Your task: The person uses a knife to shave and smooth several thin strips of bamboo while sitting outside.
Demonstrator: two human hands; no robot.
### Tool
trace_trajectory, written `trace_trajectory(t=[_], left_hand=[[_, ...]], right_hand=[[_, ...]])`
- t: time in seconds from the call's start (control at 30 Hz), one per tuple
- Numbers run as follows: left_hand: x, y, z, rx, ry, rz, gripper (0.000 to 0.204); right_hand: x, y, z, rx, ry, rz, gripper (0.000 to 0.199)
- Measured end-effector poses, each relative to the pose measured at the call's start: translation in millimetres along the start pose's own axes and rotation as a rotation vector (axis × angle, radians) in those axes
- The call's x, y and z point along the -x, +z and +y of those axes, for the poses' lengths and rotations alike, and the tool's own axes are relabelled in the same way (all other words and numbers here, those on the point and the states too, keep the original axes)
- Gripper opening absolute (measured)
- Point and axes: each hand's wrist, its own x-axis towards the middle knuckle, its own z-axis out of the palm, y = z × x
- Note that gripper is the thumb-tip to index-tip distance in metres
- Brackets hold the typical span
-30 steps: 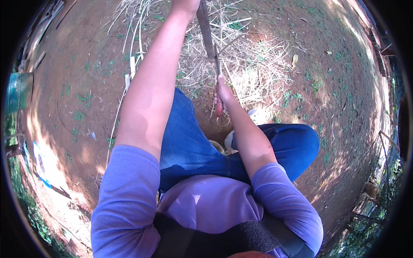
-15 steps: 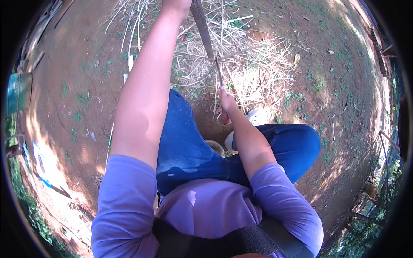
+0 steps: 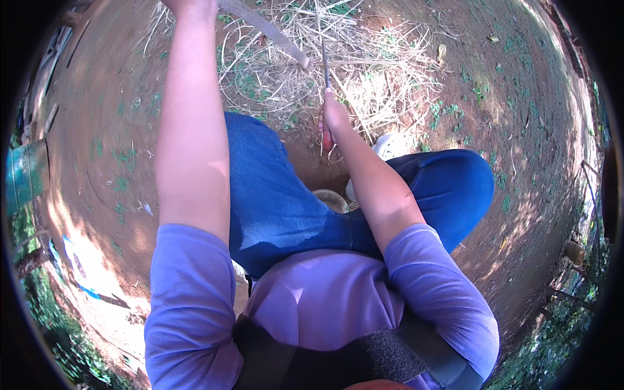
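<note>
At the top edge, my left hand [image 3: 193,6] is partly cut off by the frame. A long, flat grey-brown strip [image 3: 270,31], perhaps bamboo or wood, runs from it down to the right, tilted. My right hand [image 3: 335,117] is closed around the red handle of a knife [image 3: 326,68], with the narrow blade pointing away from me. The strip's near end lies just left of the blade, with a small gap between them. Beneath both is a heap of thin pale shavings [image 3: 383,78] on the ground.
My blue-jeaned legs [image 3: 273,188] are bent wide apart, with a white shoe [image 3: 390,146] by the heap. Between them shows a round pale-rimmed object [image 3: 331,199]. A green container [image 3: 27,177] stands far left on the bare earth. Plants and sticks line the right rim.
My left hand has swung left with the strip, which now slants more and has come away from the blade. My right hand with the knife has shifted slightly farther away, its blade more upright.
</note>
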Motion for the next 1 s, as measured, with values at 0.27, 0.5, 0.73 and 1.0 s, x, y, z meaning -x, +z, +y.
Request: trace_trajectory(t=[0.27, 0.5, 0.73, 1.0], left_hand=[[-14, -29, -5, -0.004, -0.048, 0.035, 0.038], [2, -5, 9, 0.008, -0.133, 0.038, 0.043], [-18, -26, -4, -0.263, -0.030, 0.036, 0.040], [5, -4, 1, -0.328, 0.033, -0.009, 0.042]], right_hand=[[17, 13, 3, 0.254, -0.041, 0.016, 0.061], [24, 55, 0, 0.311, -0.372, 0.070, 0.059], [20, 42, 30, 0.393, -0.268, 0.114, 0.066], [23, 34, 1, 0.195, -0.066, -0.024, 0.068]])
